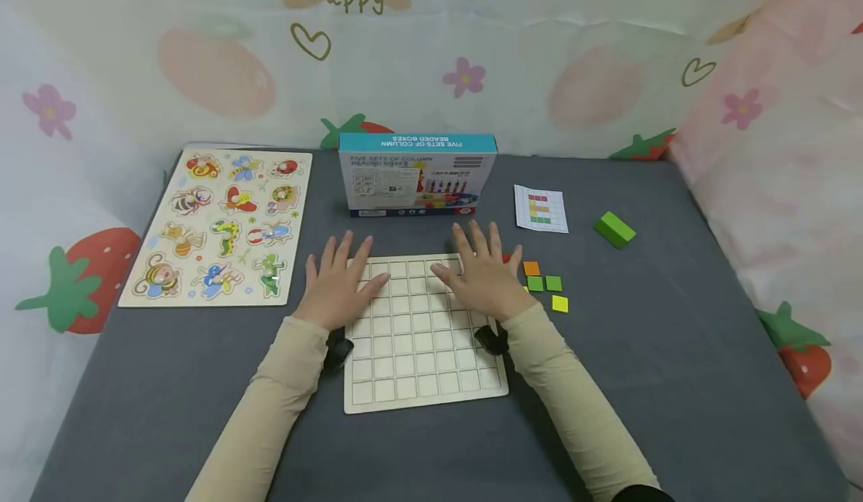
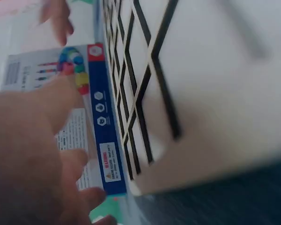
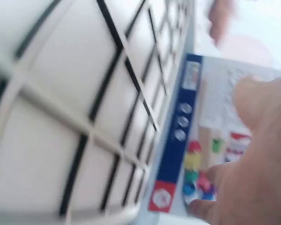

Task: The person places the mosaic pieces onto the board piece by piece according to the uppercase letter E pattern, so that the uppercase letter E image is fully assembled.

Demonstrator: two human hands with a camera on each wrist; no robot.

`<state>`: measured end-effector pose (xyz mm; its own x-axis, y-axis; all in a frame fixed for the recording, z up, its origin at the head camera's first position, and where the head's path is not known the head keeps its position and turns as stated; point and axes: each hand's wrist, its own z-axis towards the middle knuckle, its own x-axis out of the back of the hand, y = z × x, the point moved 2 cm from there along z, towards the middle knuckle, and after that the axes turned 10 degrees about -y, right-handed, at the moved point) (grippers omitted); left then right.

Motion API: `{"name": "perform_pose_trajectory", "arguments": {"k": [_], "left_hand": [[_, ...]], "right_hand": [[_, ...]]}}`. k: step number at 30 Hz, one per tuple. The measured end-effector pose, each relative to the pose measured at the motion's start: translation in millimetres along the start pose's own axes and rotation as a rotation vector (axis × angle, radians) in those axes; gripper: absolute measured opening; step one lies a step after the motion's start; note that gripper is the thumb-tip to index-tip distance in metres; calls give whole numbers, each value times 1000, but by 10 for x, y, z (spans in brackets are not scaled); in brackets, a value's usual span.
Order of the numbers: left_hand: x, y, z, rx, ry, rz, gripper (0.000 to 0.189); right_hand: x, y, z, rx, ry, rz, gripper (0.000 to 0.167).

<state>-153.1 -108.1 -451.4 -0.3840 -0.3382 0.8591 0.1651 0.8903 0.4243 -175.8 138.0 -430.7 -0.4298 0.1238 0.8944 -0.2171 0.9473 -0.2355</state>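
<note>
A pale gridded board [image 1: 404, 367] of square cells lies near the middle of the table. Over its far left corner is my left hand [image 1: 337, 285], fingers straight and spread, holding nothing. My right hand [image 1: 488, 277] stretches over the far right corner in the same way, also without anything in it. Whether either hand touches the board cannot be told. Small square tiles lie just right of my right hand: an orange tile [image 1: 531, 268], a green tile [image 1: 553, 283] and a yellow tile [image 1: 559, 304] among them. A red tile [image 1: 506, 258] is partly hidden behind the fingers.
Behind the board stands a blue-topped box [image 1: 414, 176]. An insect picture puzzle [image 1: 229, 255] lies at the left. A card with coloured squares [image 1: 542, 221] and a green block [image 1: 614, 230] are at the right. Printed cloth [image 1: 512, 30] hangs behind the grey table [image 1: 640, 382].
</note>
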Motion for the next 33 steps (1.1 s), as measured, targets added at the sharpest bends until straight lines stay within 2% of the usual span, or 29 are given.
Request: {"name": "perform_pose_trajectory", "arguments": {"k": [4,8,11,15,20,25,33], "left_hand": [[-73,-116,-180,-109,-58,-55,72],[-147,-239,-321,-174,-50,-65,71],[-191,-310,-361,-186,-24,-82,72],[-243,-387,-392,-181,8,-135,72],[-279,-436,-416,-193,66,-166,68],[-293,-433,-388,-208,95,-141,67],[-280,-406,-304,-211,122,-116,67]], "right_hand": [[73,296,-254,-21,-14,25,67],[152,669,-502,-30,14,7,58],[175,929,-597,14,44,27,50],[150,1173,-595,104,50,95,38],[100,1320,-537,148,62,163,29],[81,1395,-542,124,82,204,30],[74,1440,-574,120,124,181,30]]}}
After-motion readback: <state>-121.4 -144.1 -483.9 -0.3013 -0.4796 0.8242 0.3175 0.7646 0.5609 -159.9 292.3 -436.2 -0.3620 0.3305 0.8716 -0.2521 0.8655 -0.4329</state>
